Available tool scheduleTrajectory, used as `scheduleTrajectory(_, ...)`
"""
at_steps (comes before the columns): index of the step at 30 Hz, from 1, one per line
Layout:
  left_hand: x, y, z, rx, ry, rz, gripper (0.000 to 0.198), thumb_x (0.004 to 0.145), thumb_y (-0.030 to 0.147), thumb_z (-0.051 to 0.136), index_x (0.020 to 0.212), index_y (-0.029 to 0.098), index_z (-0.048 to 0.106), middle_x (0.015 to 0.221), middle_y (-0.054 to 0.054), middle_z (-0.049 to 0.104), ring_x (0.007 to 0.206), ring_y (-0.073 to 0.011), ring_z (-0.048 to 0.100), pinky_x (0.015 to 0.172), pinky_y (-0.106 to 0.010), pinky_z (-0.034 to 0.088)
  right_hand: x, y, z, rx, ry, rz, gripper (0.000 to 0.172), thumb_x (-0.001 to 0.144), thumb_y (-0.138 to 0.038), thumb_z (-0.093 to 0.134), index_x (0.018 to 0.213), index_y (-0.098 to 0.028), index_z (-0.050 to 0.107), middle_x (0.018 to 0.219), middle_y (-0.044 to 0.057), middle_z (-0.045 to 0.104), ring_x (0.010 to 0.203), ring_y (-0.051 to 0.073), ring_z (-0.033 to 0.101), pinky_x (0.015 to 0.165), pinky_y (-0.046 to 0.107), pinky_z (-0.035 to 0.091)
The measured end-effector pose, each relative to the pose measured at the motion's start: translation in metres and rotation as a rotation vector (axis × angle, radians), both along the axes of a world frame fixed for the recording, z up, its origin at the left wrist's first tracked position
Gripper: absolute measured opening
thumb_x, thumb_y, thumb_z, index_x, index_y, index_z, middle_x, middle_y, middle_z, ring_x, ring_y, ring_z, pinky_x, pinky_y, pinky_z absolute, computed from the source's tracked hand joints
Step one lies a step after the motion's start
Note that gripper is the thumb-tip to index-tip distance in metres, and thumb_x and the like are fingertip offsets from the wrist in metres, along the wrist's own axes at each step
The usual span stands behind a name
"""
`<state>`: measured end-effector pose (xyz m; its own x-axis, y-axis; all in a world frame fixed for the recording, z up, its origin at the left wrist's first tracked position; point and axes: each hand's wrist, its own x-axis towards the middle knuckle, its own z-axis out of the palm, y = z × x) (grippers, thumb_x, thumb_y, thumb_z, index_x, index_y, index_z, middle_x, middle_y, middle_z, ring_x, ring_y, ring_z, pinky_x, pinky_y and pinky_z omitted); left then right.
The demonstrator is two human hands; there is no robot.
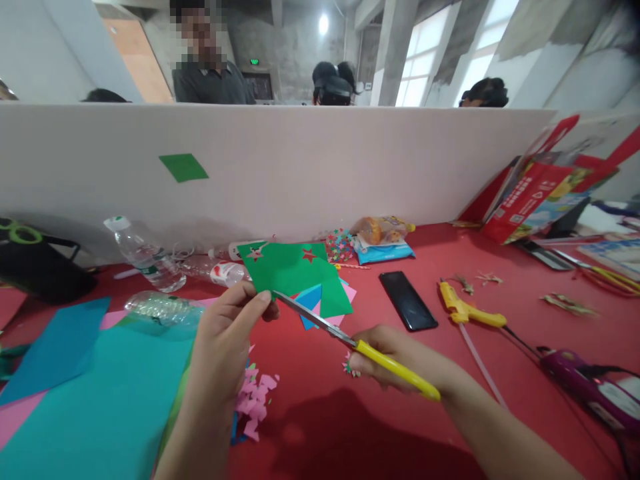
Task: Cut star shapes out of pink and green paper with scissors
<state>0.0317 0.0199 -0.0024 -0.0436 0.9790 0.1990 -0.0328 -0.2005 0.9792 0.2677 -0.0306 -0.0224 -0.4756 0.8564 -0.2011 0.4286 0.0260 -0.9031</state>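
My left hand pinches the lower left corner of a green sheet of paper and holds it up above the red table. Two star-shaped holes show near the sheet's upper edge. My right hand is closed around the yellow handles of a pair of scissors. The blades point left, and their tips are at the sheet's lower edge, close to my left thumb. Blue and pink paper pieces lie behind and below the sheet. A few small cut bits lie by my right fingers.
Pink paper scraps lie beside my left forearm. Large coloured sheets cover the left side, with plastic bottles behind. To the right are a phone, a yellow glue gun and a red bag. A white partition stands behind.
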Motion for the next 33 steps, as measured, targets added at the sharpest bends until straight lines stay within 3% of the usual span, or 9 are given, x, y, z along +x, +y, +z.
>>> scheduleTrajectory(7,0.004,-0.001,-0.004,-0.021,-0.113,0.008,0.022,0.082,0.025,0.069,0.064,0.021,0.058,0.063,0.005,0.061,0.068,-0.0133,0.056,0.068,-0.026,0.042,0.001,-0.003,-0.01,-0.122,0.104,-0.008,0.047,0.093,-0.056,0.056,0.065,-0.02,0.043,0.05,-0.009,0.039,0.042,0.005,0.039,0.039,0.014,0.029)
scheduleTrajectory(15,0.009,-0.004,0.0,-0.051,-0.222,0.035,0.02,0.076,0.024,0.072,0.062,0.021,0.057,0.06,0.005,0.062,0.065,-0.0136,0.057,0.067,-0.026,0.043,-0.007,-0.004,-0.013,-0.137,0.152,0.015,0.046,0.094,-0.05,0.054,0.061,-0.02,0.041,0.049,-0.008,0.04,0.04,0.005,0.038,0.036,0.013,0.031)
scheduleTrajectory(25,0.006,-0.004,-0.001,-0.014,-0.118,0.024,0.02,0.082,0.026,0.068,0.065,0.021,0.059,0.063,0.004,0.06,0.069,-0.0138,0.055,0.067,-0.026,0.041,0.001,0.0,-0.004,-0.108,0.066,0.041,0.045,0.09,-0.057,0.056,0.067,-0.02,0.042,0.053,-0.008,0.038,0.043,0.005,0.039,0.038,0.014,0.029)
scheduleTrajectory(33,0.007,-0.005,0.0,-0.012,-0.162,0.026,0.02,0.081,0.021,0.068,0.063,0.021,0.06,0.061,0.004,0.062,0.064,-0.0132,0.055,0.067,-0.026,0.043,0.0,-0.003,-0.005,-0.111,0.083,-0.001,0.044,0.089,-0.057,0.058,0.069,-0.02,0.044,0.052,-0.008,0.04,0.043,0.005,0.038,0.037,0.014,0.027)
